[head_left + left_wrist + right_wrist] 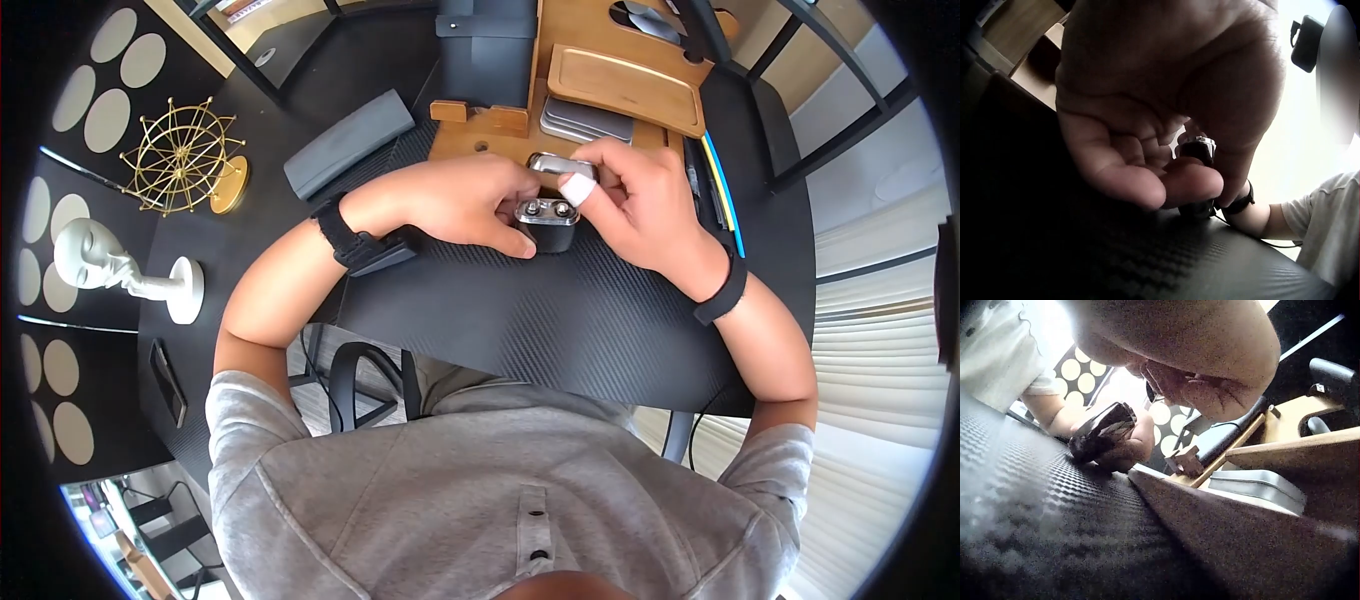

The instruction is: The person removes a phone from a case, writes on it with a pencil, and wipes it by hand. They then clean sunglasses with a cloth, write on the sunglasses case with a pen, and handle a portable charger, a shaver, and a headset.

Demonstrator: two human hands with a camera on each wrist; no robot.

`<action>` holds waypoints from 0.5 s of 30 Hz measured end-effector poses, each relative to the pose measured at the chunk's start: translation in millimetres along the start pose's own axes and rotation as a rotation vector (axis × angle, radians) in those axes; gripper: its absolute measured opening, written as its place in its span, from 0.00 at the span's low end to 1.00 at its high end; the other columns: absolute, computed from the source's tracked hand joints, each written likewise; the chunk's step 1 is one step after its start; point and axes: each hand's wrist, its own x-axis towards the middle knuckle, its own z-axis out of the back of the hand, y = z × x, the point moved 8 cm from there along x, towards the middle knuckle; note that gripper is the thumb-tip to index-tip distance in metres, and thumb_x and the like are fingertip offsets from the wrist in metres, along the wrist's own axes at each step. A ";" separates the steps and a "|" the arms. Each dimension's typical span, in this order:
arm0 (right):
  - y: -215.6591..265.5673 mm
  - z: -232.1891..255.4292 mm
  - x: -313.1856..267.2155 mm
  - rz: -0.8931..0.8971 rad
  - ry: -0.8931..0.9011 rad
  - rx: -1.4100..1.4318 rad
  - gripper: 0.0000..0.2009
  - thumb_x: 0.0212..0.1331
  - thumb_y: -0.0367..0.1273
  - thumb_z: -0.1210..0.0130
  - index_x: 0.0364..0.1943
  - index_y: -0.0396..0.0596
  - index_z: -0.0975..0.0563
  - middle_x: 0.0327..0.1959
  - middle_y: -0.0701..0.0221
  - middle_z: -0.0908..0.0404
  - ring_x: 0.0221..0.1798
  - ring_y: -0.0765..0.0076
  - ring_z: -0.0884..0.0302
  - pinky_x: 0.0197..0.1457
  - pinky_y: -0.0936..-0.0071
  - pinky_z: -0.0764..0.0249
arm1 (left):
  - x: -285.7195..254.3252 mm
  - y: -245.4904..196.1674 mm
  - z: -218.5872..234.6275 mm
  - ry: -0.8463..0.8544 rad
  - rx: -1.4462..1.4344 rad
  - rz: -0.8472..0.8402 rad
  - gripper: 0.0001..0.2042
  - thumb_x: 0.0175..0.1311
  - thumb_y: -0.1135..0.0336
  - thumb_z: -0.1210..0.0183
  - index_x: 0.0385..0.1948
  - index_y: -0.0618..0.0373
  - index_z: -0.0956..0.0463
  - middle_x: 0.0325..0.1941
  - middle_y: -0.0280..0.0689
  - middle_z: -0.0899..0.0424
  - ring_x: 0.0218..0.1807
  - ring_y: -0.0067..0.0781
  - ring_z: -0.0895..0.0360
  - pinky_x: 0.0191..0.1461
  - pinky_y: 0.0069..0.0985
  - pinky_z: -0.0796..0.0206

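Note:
A small black case (550,236) with a silver rim shows two round pieces in its top. My left hand (465,200) grips it from the side, thumb at the front; in the left wrist view the curled fingers of the left hand (1166,112) partly hide the case (1197,149). Just above it, my right hand (645,205), a white wrap (577,189) on its thumb, pinches a silver-edged lid (548,163), apart from the case. The right wrist view has the case (1107,428) low in the left hand, with the right hand (1191,356) above.
A wooden organizer (470,142) with a tray (630,88) and stacked grey cases (585,122) stands behind the hands. Pens (722,190) lie right. On the left are a long grey case (350,143), a gold wheel ornament (182,150), a white figurine (110,262) and a phone (168,382).

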 end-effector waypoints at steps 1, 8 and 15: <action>-2.3 -1.6 0.6 -0.029 0.034 0.019 0.11 0.61 0.38 0.34 0.32 0.45 0.17 0.14 0.66 0.24 0.17 0.60 0.22 0.22 0.67 0.31 | -0.3 -0.4 0.0 0.014 0.008 0.014 0.19 0.60 0.57 0.27 0.32 0.66 0.22 0.22 0.36 0.21 0.25 0.29 0.26 0.30 0.31 0.35; -20.9 -17.8 -0.8 -0.199 0.198 0.240 0.12 0.64 0.37 0.35 0.32 0.41 0.16 0.13 0.70 0.28 0.15 0.74 0.34 0.23 0.71 0.39 | -0.8 0.6 1.6 0.055 0.145 0.136 0.17 0.58 0.58 0.26 0.30 0.65 0.20 0.21 0.35 0.20 0.24 0.27 0.24 0.30 0.30 0.35; -33.3 -33.2 -4.3 -0.462 0.362 0.653 0.17 0.71 0.38 0.39 0.29 0.39 0.17 0.16 0.85 0.32 0.22 0.90 0.41 0.24 0.79 0.45 | 0.3 1.6 -0.4 0.050 0.048 0.093 0.17 0.57 0.58 0.25 0.30 0.65 0.19 0.22 0.35 0.19 0.25 0.26 0.23 0.30 0.29 0.33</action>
